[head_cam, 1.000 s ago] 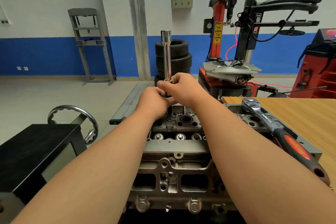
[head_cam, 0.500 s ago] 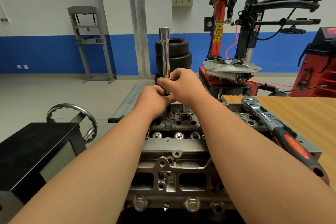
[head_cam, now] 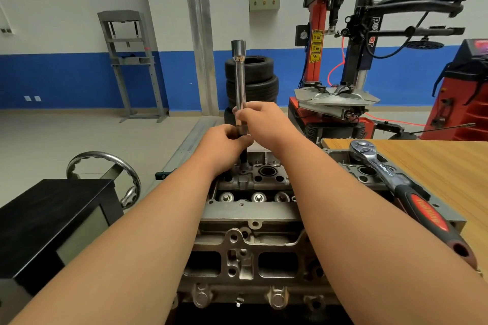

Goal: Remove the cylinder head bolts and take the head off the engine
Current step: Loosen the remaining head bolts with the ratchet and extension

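The grey cylinder head point(head_cam: 250, 214) lies in front of me on the engine, its far end under my hands. A long chrome extension bar point(head_cam: 239, 79) stands upright above a bolt hole at that far end, with a dark shaft point(head_cam: 243, 157) below it reaching down toward the head. My right hand point(head_cam: 264, 121) pinches the bar low on its shaft. My left hand point(head_cam: 224, 144) grips the dark lower end just beneath. The joint between bar and shaft is hidden by my fingers.
A ratchet wrench point(head_cam: 404, 192) with a red and black handle lies on the head's right side beside the wooden table point(head_cam: 435, 166). A black box point(head_cam: 50, 219) and a steel handwheel point(head_cam: 105, 174) stand at left. Stacked tyres point(head_cam: 253, 79) and a tyre changer point(head_cam: 340, 66) are behind.
The bar has risen a little with both hands still on it, and a dark shaft now shows beneath my left hand above the head.
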A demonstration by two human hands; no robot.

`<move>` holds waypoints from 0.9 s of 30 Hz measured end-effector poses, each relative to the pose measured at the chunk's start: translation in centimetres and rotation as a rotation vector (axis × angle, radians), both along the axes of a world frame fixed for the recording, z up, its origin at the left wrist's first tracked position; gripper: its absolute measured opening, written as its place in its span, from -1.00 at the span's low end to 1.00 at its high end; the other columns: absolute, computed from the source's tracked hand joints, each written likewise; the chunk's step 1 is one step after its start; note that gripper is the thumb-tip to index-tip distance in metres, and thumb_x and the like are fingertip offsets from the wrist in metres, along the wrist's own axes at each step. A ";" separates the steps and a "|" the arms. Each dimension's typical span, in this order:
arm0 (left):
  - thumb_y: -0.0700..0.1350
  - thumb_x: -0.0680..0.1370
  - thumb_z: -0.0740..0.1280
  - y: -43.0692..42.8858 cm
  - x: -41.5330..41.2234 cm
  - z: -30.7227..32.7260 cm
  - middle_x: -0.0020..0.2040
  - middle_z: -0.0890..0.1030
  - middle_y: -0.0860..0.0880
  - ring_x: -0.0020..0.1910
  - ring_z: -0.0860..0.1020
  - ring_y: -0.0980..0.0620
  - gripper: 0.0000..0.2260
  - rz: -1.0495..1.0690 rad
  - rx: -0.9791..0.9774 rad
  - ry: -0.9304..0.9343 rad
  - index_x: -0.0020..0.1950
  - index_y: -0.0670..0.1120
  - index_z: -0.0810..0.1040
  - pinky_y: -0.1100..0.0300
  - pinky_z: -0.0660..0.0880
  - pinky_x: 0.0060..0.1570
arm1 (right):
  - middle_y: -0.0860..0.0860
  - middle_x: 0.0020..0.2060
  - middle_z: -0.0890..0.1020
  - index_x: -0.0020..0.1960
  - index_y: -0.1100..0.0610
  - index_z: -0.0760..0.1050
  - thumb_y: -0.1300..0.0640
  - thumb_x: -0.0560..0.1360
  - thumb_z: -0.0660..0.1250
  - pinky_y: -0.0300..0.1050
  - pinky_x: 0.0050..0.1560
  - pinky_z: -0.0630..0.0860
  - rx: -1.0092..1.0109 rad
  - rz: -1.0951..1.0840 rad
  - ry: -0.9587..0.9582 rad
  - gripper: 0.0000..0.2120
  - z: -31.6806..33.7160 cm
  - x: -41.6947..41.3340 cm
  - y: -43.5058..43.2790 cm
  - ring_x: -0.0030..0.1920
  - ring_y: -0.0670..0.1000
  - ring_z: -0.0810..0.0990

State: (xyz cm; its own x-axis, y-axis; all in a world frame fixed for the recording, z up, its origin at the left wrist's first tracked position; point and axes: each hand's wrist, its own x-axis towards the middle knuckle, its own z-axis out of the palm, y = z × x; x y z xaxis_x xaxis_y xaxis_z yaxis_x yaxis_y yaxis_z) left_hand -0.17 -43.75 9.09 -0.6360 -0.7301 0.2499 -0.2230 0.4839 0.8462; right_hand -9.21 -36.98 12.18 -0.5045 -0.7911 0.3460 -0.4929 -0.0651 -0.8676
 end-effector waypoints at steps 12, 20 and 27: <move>-0.05 0.52 0.40 -0.3 0.3 -0.1 -0.22 0.62 0.06 -0.25 0.56 0.08 -0.95 -0.004 -0.019 0.005 -0.13 0.04 0.57 0.23 0.44 -0.30 | 0.10 -0.28 0.53 -0.10 0.26 0.53 0.09 0.55 0.22 -0.11 -0.21 0.40 0.016 -0.014 0.006 -0.76 0.1 0.0 0.0 -0.25 0.00 0.48; 0.04 0.46 0.45 -0.4 0.2 0.0 -0.38 0.49 0.02 -0.43 0.41 0.08 -0.74 0.091 -0.025 -0.021 -0.26 -0.06 0.44 0.20 0.30 -0.42 | 0.01 -0.28 0.52 -0.09 0.26 0.53 0.17 0.56 0.23 -0.10 -0.19 0.43 0.069 -0.075 0.077 -0.82 0.4 0.4 0.1 -0.25 -0.04 0.46; -0.05 0.47 0.44 -0.6 -0.1 -0.2 -0.41 0.41 -0.02 -0.44 0.32 0.05 -0.72 0.074 -0.096 -0.048 -0.32 -0.09 0.40 0.20 0.29 -0.41 | 0.03 -0.27 0.53 -0.15 0.17 0.41 -0.12 0.46 0.39 -0.03 -0.17 0.48 0.066 -0.102 0.139 -0.64 -0.7 -0.1 -0.2 -0.26 -0.04 0.50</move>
State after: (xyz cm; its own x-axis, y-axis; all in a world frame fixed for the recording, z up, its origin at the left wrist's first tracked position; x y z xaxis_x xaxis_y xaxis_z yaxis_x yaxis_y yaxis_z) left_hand -0.32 -44.39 8.91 -0.5945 -0.7494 0.2914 -0.3003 0.5432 0.7841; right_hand -9.29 -37.17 11.51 -0.5344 -0.7614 0.3670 -0.6093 0.0461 -0.7916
